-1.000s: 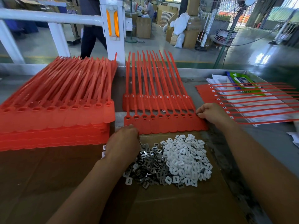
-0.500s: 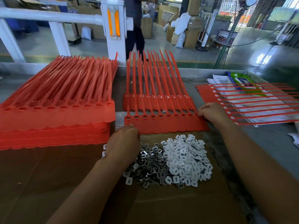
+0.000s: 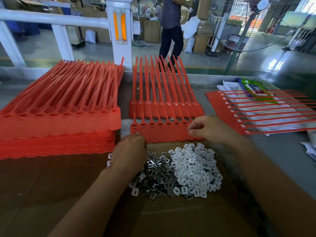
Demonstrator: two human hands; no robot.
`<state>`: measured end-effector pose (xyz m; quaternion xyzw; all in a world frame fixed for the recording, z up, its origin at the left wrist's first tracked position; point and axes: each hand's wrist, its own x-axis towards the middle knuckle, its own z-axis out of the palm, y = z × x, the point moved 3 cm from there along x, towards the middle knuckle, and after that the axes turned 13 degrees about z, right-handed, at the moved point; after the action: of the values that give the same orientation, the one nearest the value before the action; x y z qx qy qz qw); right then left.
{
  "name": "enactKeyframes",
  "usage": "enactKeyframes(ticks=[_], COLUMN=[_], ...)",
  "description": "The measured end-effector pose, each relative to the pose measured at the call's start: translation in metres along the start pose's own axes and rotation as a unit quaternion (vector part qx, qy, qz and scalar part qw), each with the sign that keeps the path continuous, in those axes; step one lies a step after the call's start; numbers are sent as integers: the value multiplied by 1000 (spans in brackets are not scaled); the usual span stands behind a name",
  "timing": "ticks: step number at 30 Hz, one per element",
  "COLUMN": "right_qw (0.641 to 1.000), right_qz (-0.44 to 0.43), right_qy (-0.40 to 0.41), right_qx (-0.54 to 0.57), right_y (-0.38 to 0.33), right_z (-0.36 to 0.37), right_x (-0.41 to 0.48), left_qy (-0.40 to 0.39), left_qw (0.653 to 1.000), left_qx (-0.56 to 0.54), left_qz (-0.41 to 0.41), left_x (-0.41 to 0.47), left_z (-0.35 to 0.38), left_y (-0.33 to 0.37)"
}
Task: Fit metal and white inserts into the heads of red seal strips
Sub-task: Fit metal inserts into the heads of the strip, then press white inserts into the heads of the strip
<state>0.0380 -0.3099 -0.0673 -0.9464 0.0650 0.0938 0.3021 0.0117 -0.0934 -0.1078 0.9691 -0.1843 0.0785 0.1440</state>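
Listing the bench from the near edge outward: item, brown cardboard sheet (image 3: 171, 219), carrying two heaps that touch, metal inserts (image 3: 156, 175) to the left and white inserts (image 3: 193, 168) to the right; item, near row of red seal strips (image 3: 162, 134), joined side by side, flat tags toward me overlapping the cardboard's far edge, heads just beyond the tags, tails running away from me; item, second row (image 3: 164, 108) of the same strips directly behind, partly under the tails of the first, white showing in its heads; item, tall stack of red strips (image 3: 59, 124) to the left, heads with open holes, just beside the near row; item, sideways sheet of strips (image 3: 256, 113) to the right, small white squares in its heads, lying across papers (image 3: 228, 86) and a green packet (image 3: 253, 88). My left hand (image 3: 130, 151) lies back-up over the left edge of the metal heap, fingers curled down with the tips at the left corner of the near row's tags; whether it holds anything I cannot tell. My right hand (image 3: 210, 129) sits over the right end of that row, thumb and fingers drawn together in a pinch; nothing between them can be made out. Beyond the bench: white railing post (image 3: 119, 31), a person (image 3: 171, 31) walking on the shop floor
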Motion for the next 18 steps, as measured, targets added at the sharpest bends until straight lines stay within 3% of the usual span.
enactKeyframes(ticks=[2,6,18], right_qw=[997,989,992], right_qz=[-26,-48,-37], right_qy=[-59,-96,-73], right_qx=[-43,-105,-97], right_y=[-12,-23,-23], right_z=[11,26,32], right_x=[-7,-9,-5], left_qy=[-1,-4,-2], left_qw=[1000,1000,1000], left_qx=[0,0,7], left_qz=[1,5,5], left_x=[0,-1,1], left_z=[-1,-2,0], left_y=[0,1,0])
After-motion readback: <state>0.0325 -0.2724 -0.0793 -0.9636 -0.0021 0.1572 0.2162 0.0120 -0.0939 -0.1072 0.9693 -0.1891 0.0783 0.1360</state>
